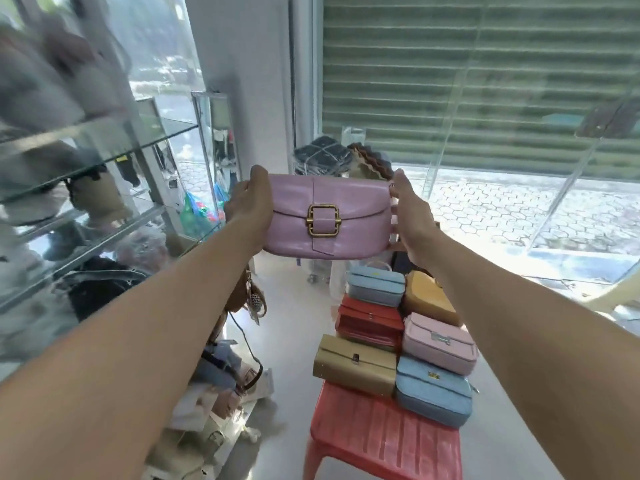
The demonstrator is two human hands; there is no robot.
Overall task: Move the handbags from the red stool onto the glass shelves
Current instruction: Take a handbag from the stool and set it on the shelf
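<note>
Both arms out, left hand (pixel 250 206) & right hand (pixel 410 216) gripping pink bag (pixel 329 216) ends

Ahead of me a green roller shutter (pixel 485 81) fills the view beyond the window glass, with hexagon paving (pixel 485 209) in bright sun below it. A white pillar (pixel 249 81) stands to its left. Near the pillar are a dark bundle wrapped in plastic (pixel 322 155) and, just beside it, a brown scalloped piece (pixel 374 161). To my left are a mannequin head (pixel 98 199) and colourful plastic bags (pixel 199 209). The floor (pixel 291 323) is white.
</note>
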